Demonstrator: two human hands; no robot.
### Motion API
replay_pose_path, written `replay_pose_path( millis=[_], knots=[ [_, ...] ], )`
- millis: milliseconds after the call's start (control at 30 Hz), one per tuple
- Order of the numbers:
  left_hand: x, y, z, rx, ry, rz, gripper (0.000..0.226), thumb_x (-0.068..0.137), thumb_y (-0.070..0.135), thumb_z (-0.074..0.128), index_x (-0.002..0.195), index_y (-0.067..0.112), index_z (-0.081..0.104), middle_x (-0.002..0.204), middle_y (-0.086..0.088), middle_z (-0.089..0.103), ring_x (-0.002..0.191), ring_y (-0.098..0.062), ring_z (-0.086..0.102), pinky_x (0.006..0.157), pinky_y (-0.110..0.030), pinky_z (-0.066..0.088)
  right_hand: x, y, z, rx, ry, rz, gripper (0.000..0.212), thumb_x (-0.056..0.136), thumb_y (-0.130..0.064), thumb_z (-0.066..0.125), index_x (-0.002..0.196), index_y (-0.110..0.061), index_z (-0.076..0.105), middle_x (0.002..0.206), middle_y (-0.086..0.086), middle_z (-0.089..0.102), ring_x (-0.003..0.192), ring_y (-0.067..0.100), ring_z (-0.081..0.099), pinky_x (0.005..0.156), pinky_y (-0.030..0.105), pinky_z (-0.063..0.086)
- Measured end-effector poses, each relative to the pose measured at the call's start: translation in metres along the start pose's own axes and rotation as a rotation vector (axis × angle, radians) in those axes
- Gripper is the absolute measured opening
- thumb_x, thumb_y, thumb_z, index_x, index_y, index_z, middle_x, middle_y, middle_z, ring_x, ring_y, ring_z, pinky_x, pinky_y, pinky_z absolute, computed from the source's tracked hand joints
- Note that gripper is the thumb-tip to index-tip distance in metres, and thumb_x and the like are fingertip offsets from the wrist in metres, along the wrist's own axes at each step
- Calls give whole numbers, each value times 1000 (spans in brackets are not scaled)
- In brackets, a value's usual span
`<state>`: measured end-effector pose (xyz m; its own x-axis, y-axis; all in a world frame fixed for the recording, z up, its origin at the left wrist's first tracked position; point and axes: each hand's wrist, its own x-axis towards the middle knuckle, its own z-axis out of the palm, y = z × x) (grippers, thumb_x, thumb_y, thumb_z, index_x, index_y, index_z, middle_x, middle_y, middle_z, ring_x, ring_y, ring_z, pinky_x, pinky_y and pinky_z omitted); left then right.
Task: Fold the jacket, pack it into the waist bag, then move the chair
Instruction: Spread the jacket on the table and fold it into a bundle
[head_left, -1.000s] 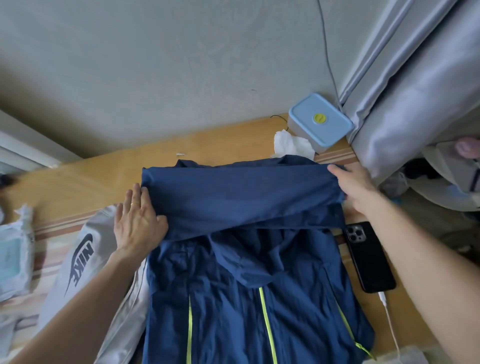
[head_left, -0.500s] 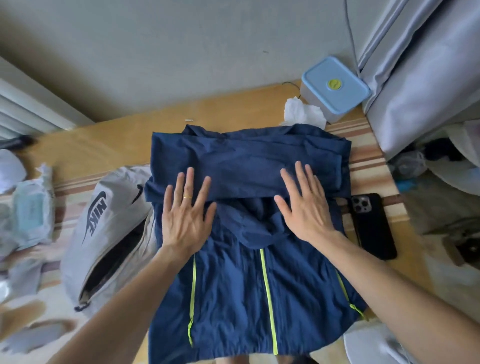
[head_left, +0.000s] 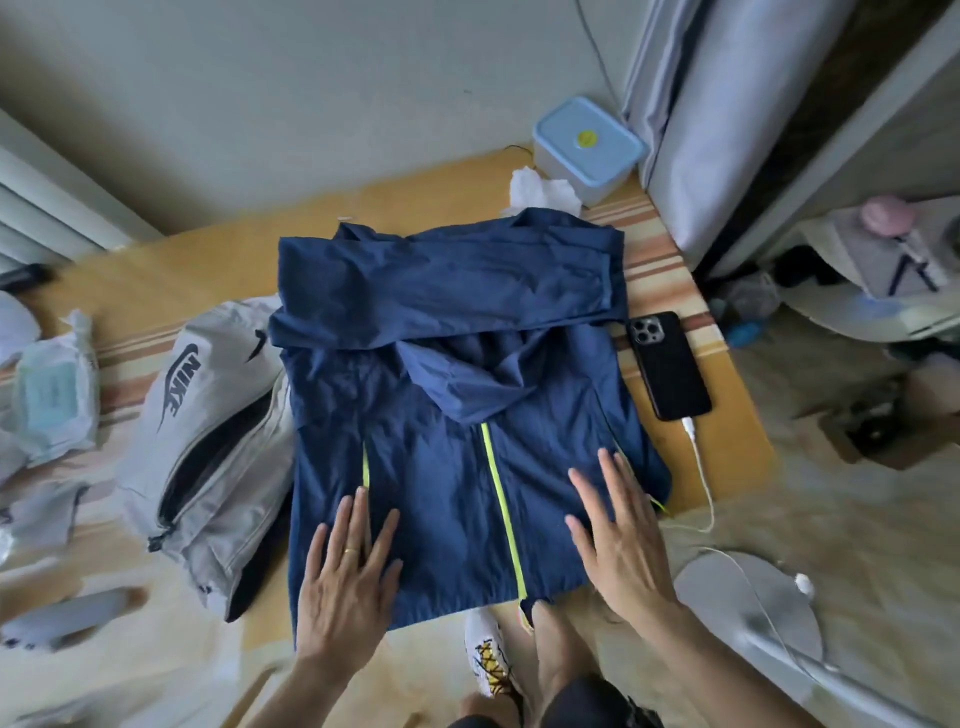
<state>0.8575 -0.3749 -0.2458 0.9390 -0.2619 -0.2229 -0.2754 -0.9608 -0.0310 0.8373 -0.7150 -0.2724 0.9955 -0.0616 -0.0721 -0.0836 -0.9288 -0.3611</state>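
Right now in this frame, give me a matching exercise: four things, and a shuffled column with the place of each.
Things:
1. waist bag
2. phone
3. lidded box
4. left hand

Places:
A. at the wall, beyond the jacket
B. flat on the jacket's near edge
C. beside the jacket's left side, zip open
D. beside the jacket's right side, cable plugged in

Pairs: 1-C, 2-D, 3-A, 4-B
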Motion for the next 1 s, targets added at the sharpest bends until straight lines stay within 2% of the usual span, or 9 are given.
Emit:
replay_pose_path(
  millis=[167,267,333,467,533,667,800,900,1000],
  knots=[
    [-23,3,-10,-330,124,-452,39,97,27,60,135,25,58,154,-22,31,136,-48,37,101,-59,44,-7,21,-23,254,170,386,51,92,-8,68,140,-6,50,139,23,56,128,44,53,106,51,44],
    [-30,3,-18,-505,152,-469,46,85,5,71,127,19,61,139,-24,37,114,-44,51,95,-50,49,5,20,-35,344,63,456,50,89,-3,69,136,-8,51,134,16,60,122,40,57,99,47,45],
    [-32,4,-29,-664,140,-519,45,82,-7,67,122,15,62,138,-22,37,95,-31,58,90,-39,48,11,18,-43,363,16,509,46,88,-5,71,129,-11,54,129,12,64,117,37,60,91,42,45],
    [-38,-7,-36,-879,68,-693,29,87,0,67,111,16,71,119,-13,64,96,-32,63,87,-39,52,13,15,-62,492,51,605,38,87,-10,74,123,-9,62,117,12,71,105,33,65,87,35,46],
    [-46,-14,-40,-996,63,-727,22,91,6,67,106,19,75,110,-7,69,94,-30,64,79,-38,52,8,17,-77,638,69,686,31,90,-16,72,119,-5,67,113,11,72,98,26,64,85,32,46],
    [-60,-24,-49,-1102,139,-695,20,92,14,69,105,27,76,109,-2,71,99,-24,66,80,-36,52,-1,16,-102,1043,134,879,20,95,-24,69,100,-5,68,99,7,70,79,17,61,65,27,46],
    [-70,-18,-55,-1188,127,-680,26,89,17,75,114,23,73,109,0,69,99,-21,66,82,-34,54,-9,22,-96,1501,-28,1060,36,90,-37,73,116,-12,68,110,8,74,100,27,71,77,38,59],
    [-82,-13,-53,-1228,50,-657,31,86,8,77,112,23,70,106,-1,67,88,-15,65,65,-27,51,-25,26,-82,1466,-108,1087,37,86,-15,77,120,-6,67,115,16,73,105,33,70,79,42,60],
    [-93,-18,-48,-1200,-25,-686,23,86,6,76,98,25,77,102,-6,72,85,-27,70,68,-42,60,-43,33,-74,1411,-110,1090,48,79,7,74,125,3,63,118,21,72,102,35,71,66,37,62]
  ],
)
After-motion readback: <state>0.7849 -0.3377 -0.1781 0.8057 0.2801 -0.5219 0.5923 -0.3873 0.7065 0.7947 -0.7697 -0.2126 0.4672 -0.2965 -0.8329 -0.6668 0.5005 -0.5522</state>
